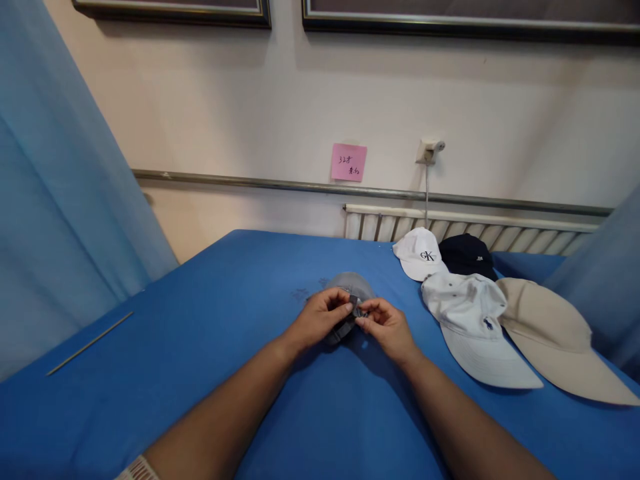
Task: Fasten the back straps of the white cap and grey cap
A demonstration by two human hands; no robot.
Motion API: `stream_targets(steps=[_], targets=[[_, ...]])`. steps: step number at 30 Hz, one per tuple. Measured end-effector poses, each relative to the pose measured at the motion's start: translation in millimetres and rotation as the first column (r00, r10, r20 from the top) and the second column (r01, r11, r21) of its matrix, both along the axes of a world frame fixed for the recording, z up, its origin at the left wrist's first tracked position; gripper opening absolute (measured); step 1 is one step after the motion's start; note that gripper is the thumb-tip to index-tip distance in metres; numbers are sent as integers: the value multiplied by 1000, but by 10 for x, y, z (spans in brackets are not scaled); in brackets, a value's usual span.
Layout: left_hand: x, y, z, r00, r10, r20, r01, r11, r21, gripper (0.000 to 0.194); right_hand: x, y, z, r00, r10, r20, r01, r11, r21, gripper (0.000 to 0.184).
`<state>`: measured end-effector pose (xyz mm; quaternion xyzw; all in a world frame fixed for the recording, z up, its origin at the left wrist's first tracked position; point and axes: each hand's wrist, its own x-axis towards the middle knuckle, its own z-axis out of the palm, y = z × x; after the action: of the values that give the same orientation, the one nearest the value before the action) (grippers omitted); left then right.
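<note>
A grey cap (350, 285) lies on the blue table cover (210, 333) in the middle. My left hand (320, 319) and my right hand (385, 327) meet at its near side. Both pinch the cap's dark back strap (356, 308) between thumb and fingers. The cap's near half is hidden behind my hands.
Several other caps lie at the right: a white one with a logo (417, 253), a dark navy one (467, 257), a white one (475, 327) and a beige one (555, 340). A thin stick (90, 343) rests near the left edge. Blue curtains hang on both sides; a radiator (470, 227) stands behind.
</note>
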<state>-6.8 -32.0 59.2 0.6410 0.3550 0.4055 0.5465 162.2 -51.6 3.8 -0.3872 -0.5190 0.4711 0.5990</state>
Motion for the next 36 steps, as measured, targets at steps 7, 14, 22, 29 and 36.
stream_targets(steps=[7, 14, 22, 29, 36], targets=[[30, -38, 30, 995, 42, 88, -31, 992, -125, 31, 4, -5, 19, 999, -30, 30, 30, 999, 12, 33], [39, -32, 40, 999, 48, 18, -46, 994, -101, 32, -31, -49, 2, 989, -87, 116, 81, 995, 57, 26], [30, -30, 39, 994, 41, -101, -42, 999, -8, 24, -37, -52, 14, 986, -96, 135, 88, 994, 63, 26], [46, 42, -105, 982, 81, -169, -63, 992, 107, 18, -40, -69, 17, 979, -95, 182, 81, 993, 84, 22], [33, 56, -146, 977, 82, -195, -54, 988, 144, 15, -36, -68, 9, 970, -111, 217, 89, 990, 107, 20]])
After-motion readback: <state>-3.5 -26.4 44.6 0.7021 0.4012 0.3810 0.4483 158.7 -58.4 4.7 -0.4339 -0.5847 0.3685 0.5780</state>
